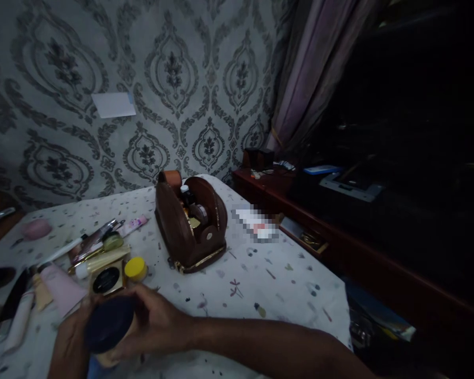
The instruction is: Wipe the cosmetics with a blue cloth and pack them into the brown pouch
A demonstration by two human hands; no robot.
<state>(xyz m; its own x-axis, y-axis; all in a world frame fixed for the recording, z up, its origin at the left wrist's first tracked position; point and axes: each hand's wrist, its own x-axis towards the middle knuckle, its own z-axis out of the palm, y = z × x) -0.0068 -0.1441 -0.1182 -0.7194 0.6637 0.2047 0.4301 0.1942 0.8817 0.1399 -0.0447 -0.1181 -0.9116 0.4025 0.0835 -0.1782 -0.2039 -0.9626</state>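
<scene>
A squat jar with a dark blue lid point(109, 322) is held low over the table, between both hands. My right hand point(160, 320) wraps its right side, thumb and fingers curved round the pale body. On the other side, my left hand point(69, 334) grips the jar, its fingers partly hidden behind the lid. Just beyond lie a gold square compact with a black round centre point(106, 280) and a small yellow-lidded pot point(136, 268). A brown cosmetic bag point(189, 231) stands unzipped further back, with a white-capped dark bottle point(187, 195) and other items inside.
Several tubes, including a pale pink tube point(61, 284), and a dark-handled brush point(13, 302) lie on the left of the patterned tablecloth point(237, 310). A blurred white packet point(256, 223) is right of the bag. A dark red desk point(268, 184) with an open drawer point(304, 235) adjoins the table.
</scene>
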